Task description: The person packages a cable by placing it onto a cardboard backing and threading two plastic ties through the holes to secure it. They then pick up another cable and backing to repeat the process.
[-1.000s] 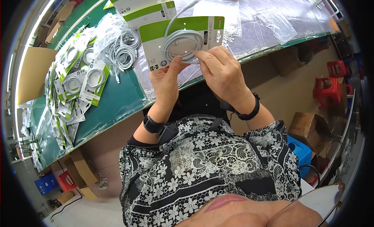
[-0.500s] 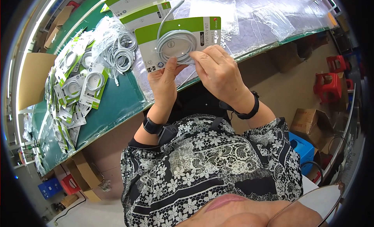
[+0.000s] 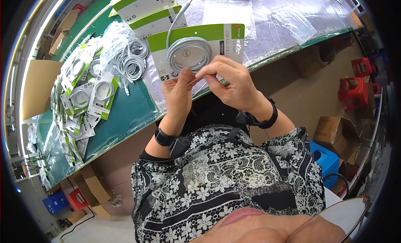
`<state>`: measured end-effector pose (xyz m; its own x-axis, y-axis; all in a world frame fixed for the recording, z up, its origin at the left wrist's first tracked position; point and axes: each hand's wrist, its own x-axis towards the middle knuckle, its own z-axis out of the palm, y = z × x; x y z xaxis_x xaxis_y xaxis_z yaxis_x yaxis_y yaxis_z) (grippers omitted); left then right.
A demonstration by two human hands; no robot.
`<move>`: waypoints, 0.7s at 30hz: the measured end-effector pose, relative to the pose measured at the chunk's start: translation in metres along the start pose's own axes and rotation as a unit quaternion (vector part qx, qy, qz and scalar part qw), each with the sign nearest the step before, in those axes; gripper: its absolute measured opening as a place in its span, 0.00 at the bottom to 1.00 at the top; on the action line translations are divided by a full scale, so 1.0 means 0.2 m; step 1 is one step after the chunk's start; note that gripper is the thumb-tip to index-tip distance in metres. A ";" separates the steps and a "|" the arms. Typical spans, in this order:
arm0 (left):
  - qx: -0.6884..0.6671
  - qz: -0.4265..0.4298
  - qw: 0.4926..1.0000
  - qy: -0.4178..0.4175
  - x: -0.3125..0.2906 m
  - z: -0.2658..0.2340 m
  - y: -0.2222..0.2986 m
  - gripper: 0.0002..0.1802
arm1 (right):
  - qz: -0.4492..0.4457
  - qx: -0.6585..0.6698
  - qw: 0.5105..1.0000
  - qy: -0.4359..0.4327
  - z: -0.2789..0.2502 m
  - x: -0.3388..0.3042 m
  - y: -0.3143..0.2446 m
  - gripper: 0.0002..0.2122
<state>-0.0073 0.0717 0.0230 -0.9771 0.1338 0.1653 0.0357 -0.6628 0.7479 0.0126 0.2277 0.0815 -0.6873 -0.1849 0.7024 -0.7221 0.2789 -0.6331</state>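
A green and white cable card is tilted up in front of me, with a coiled white cable lying on its face. One end of that cable sticks up past the card's top edge. At the lower edge, my left hand grips the card, thumb on the front and fingers behind. Thumb and forefinger of my right hand are pinched together by the coil's lower right side. What sits between them, perhaps something thin, is too small to make out.
Left on the green tabletop lies a pile of carded cables. Beside it are loose coiled cables and a clear plastic bag. Behind the card stand green and white cartons. Red stools and a cardboard box are at right.
The card has shifted slightly right and toward me. My right hand's pinched fingers have drawn down and left from the coil to the card's lower edge, near my left thumb.
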 end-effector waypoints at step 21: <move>0.055 0.014 0.997 0.051 0.02 0.07 0.01 0.11 | -0.085 -0.300 0.949 0.040 -0.02 -0.02 0.02 0.11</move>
<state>-0.0077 0.0819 0.0334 -0.9913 0.0374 0.1261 0.0813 -0.5800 0.8105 0.0122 0.2337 0.0776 -0.5395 -0.2108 0.8152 -0.6310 0.7422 -0.2257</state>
